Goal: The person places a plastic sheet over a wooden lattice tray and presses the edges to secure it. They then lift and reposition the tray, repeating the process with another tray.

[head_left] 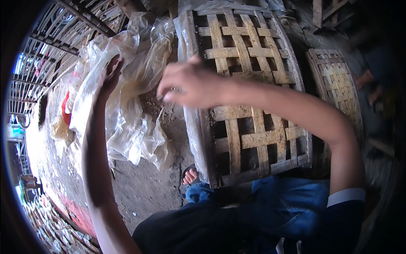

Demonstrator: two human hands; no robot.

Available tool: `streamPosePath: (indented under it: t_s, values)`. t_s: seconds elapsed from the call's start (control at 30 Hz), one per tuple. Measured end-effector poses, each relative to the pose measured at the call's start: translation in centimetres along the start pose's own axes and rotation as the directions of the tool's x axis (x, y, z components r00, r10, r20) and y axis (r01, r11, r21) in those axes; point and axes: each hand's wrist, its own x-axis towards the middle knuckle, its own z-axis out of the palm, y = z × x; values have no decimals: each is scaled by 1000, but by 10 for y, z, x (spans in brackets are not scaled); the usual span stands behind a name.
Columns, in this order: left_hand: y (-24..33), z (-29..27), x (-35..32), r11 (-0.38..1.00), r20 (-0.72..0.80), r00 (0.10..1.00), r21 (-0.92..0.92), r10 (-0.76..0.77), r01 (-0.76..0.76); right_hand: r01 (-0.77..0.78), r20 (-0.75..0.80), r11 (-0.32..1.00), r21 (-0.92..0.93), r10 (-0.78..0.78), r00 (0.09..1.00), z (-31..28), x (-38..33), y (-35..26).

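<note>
Two bare hands up. Clock from picture centre, 12 at top edge.

Left hand (112, 75): 10 o'clock, over a crumpled heap of clear plastic sheeting (127, 122). Its fingers look loosely spread; hand is in shade, can't tell if they touch the film. Forearm comes up from the lower edge at 7.

Right hand (192, 84): just off centre toward 12, motion-blurred. Fingers half curled, standing apart from the thumb. Hand is in front of the near-left edge of a woven slat rack (257, 139); contact can't be judged. Forearm crosses in front of the rack from 4; dark sleeve with a pale cuff (347, 197) at that end.

Main things: sheeting fills 9 to 11, spread on the dirty grey floor (139, 190). Rack sits at 2: wooden frame, wide flat strips in an open weave, pale bits on them, clear film along its left side. Sheeting and rack sit side by side.

Around: second woven rack (334, 78) farther out at 2, partly behind the right forearm. Red strip (66, 108) at 9, at the sheeting's left edge. Slatted lattice (55, 55) at 10, near the rim. Pale bundled pieces (55, 228) at 8. Wearer's sandalled foot (191, 174) just past 6, blue jeans (292, 199) at 4.
</note>
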Motion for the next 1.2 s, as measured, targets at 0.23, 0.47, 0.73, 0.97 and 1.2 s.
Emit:
streamPosePath:
  t_s: [0.23,0.47,0.73,0.97,1.2]
  values:
    - [30,37,2,931,147,971,287,189,-225,-148,-146,969,-197,120,982,-43,-80,74]
    - [51,58,9,778,261,895,443,362,-445,-173,-178,956,-235,133,975,-27,-89,77]
    - [61,61,0,691,337,874,537,350,-484,-288,-130,941,-176,268,955,-25,-83,70]
    - [48,54,-2,707,367,882,537,295,-460,-245,-69,927,-282,235,970,-28,-78,59]
    - [40,50,10,715,365,884,529,294,-456,48,-132,988,148,-28,991,-2,-43,4]
